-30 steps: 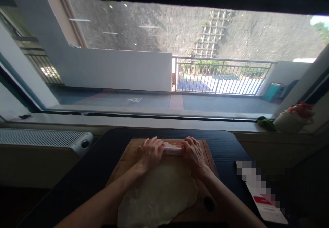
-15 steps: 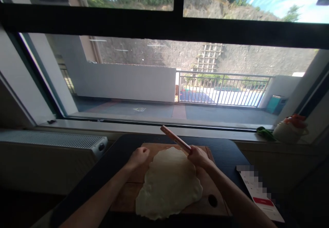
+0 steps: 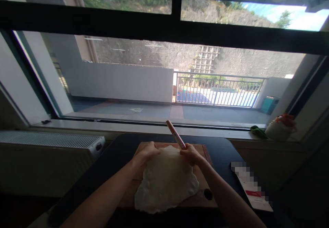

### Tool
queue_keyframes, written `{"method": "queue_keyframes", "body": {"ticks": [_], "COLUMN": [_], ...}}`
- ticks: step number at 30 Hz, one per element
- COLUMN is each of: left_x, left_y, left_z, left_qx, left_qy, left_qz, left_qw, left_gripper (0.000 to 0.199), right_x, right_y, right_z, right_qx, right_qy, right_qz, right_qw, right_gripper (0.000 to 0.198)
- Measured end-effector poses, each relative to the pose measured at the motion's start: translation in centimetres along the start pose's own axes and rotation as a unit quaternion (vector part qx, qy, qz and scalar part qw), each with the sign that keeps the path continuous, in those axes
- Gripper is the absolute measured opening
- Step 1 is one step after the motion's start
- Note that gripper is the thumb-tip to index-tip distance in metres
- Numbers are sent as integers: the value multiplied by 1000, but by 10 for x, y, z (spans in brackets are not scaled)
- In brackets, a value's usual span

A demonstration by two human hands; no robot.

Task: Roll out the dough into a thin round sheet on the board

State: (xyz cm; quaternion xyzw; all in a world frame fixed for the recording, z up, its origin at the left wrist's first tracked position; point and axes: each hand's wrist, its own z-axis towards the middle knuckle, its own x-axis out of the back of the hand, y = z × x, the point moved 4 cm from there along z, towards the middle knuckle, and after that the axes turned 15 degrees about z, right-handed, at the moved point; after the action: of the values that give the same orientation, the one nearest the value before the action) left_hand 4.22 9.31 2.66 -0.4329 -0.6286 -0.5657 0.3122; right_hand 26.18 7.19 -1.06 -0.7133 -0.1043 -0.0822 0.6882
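Note:
A large, thin sheet of pale dough point(image 3: 168, 180) with an uneven edge lies on a wooden cutting board point(image 3: 203, 187), its near edge hanging over the board's front. My left hand point(image 3: 147, 152) is closed at the far left edge of the dough, fingers curled in against it. In my right hand point(image 3: 191, 154) is a slim wooden rolling pin point(image 3: 176, 134), its free end pointing up and away to the left. The fingers of that hand also reach the far right edge of the dough; their tips are partly hidden.
The board rests on a dark table point(image 3: 223, 152) below a wide window. To the right lies a phone point(image 3: 253, 187), partly blurred out. A white radiator point(image 3: 51, 145) stands at left. On the sill sit a pale pot point(image 3: 280, 130) and a green cloth point(image 3: 258, 132).
My left hand has moved right, onto the dough's edge. My right hand has shifted left to the dough, and the rolling pin now points more steeply away. The view has turned slightly.

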Motion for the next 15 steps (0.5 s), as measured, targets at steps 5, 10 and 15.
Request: {"method": "queue_keyframes", "body": {"ticks": [5, 10, 15], "left_x": [5, 12, 8], "left_y": [20, 45, 30], "left_z": [-14, -31, -37], "left_qx": [-56, -226, -188], "left_qy": [-53, -174, -163], "left_qz": [-50, -202, -309], "left_qw": [996, 937, 918], "left_gripper": [25, 37, 43], "right_x": [2, 1, 9], "right_y": [-9, -28, -44], "right_z": [-2, -9, -18], "right_qx": [34, 96, 133], "right_qy": [0, -85, -106], "right_qz": [17, 131, 187], "right_qw": [999, 983, 967], "right_gripper": [39, 38, 30]}}
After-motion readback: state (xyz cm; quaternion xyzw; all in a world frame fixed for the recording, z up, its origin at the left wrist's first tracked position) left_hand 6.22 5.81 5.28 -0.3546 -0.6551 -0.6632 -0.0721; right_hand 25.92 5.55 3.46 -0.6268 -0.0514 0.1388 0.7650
